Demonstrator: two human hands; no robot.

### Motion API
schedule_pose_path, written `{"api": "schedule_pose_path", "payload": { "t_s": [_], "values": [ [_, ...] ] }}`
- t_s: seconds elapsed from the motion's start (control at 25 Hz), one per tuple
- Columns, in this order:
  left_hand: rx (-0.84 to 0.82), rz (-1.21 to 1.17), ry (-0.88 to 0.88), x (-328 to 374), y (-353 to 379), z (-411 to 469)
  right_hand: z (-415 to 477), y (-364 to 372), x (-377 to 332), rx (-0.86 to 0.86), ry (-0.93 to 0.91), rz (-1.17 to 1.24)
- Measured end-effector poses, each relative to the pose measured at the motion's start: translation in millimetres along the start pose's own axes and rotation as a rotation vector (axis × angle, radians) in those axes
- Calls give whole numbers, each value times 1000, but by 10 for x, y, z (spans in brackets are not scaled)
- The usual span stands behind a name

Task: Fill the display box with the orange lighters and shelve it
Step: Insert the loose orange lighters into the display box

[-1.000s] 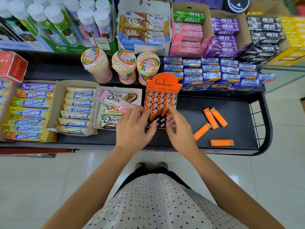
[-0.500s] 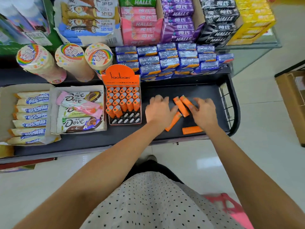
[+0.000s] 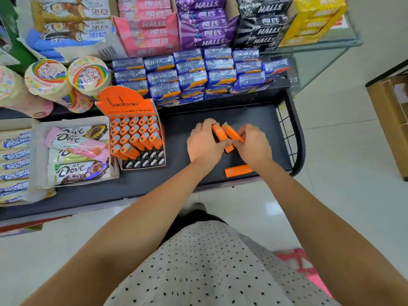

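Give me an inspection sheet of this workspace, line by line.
Surface: black shelf tray, bare around the hands.
Job's things: orange display box stands upright, its back rows filled with lighters and its front slots empty; three loose lighters gathered between the hands; one more lighter lies flat nearer the front edge.
Clutter: chocolate bars left of the box; blue packets and candy tubs behind.
Grippers: left hand and right hand both closing on the loose lighters.
Cables: nothing seen.
Surroundings: cough drop boxes on the upper shelf; tiled floor; cardboard carton to the right.
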State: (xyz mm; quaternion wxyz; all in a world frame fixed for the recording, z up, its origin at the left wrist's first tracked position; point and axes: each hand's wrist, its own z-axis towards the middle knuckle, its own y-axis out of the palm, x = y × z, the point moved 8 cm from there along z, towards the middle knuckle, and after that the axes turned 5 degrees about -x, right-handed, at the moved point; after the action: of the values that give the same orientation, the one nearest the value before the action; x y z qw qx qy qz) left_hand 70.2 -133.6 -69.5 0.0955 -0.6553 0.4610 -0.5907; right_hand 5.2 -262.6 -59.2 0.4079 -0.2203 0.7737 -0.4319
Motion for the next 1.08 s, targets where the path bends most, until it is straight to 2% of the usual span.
{"api": "schedule_pose_path", "payload": {
  "t_s": [0.16, 0.24, 0.4, 0.52, 0.6, 0.76, 0.92, 1.08],
  "values": [
    [-4, -247, 58, 84, -99, -103, 10, -16, 127, -29, 124, 166],
    [16, -337, 96, 115, -182, -157, -24, -67, 143, -15, 129, 286],
    [103, -373, 182, 127, -478, -328, -159, -87, -67, -73, 25, 401],
    [158, -371, 227, -47, -753, -501, -293, -21, -385, -141, -99, 363],
    [195, -366, 221, -230, -929, -645, -390, 51, -638, -152, -190, 300],
    [307, -379, 131, -665, -1304, -947, -551, 334, -1113, -210, -304, 329],
    [435, -249, 75, -988, -1670, -1145, -691, 580, -1507, -195, -405, 438],
    [539, 38, 191, -976, -1804, -1130, -736, 650, -1716, -50, -452, 459]
  ]
}}
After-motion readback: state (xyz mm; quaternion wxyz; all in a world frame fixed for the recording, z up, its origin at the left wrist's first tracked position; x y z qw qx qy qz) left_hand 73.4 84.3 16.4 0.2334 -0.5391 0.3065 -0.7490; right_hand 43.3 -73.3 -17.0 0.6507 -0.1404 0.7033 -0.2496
